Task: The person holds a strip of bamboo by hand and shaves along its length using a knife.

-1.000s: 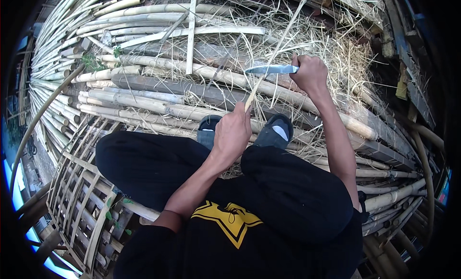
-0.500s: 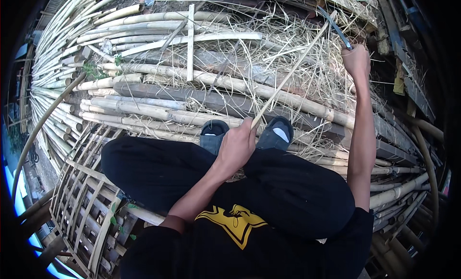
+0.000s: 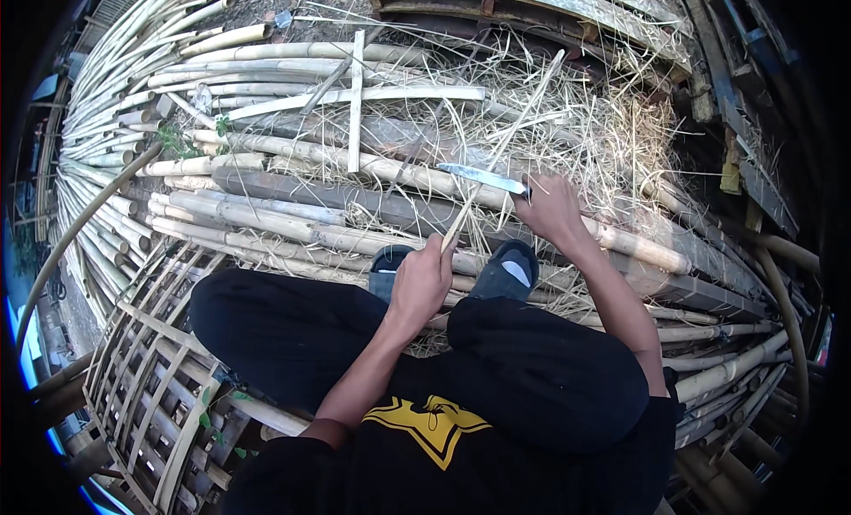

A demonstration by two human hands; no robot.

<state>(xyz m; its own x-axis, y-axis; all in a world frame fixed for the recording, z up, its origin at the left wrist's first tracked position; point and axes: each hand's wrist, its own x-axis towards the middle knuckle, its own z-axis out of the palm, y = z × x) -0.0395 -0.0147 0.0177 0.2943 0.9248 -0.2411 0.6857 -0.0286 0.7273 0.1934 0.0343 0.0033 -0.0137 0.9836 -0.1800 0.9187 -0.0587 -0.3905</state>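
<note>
My left hand, between my knees, is closed round the near end of a thin bamboo strip. The strip slants away up and to the right over the shavings. My right hand grips a knife by its handle, most of which the fingers hide. Its pale blade points left and lies across the strip, a short way beyond my left hand. Whether the edge touches the strip I cannot tell.
Thin bamboo shavings cover the ground ahead. Long bamboo poles run crosswise before my shoes. Two crossed slats lie on poles at the left. A woven bamboo lattice stands at my left, a wooden pallet at the back.
My right hand has drawn the knife from the strip's far end back toward me, near my left hand. The left hand has shifted slightly left and nearer, still holding the strip.
</note>
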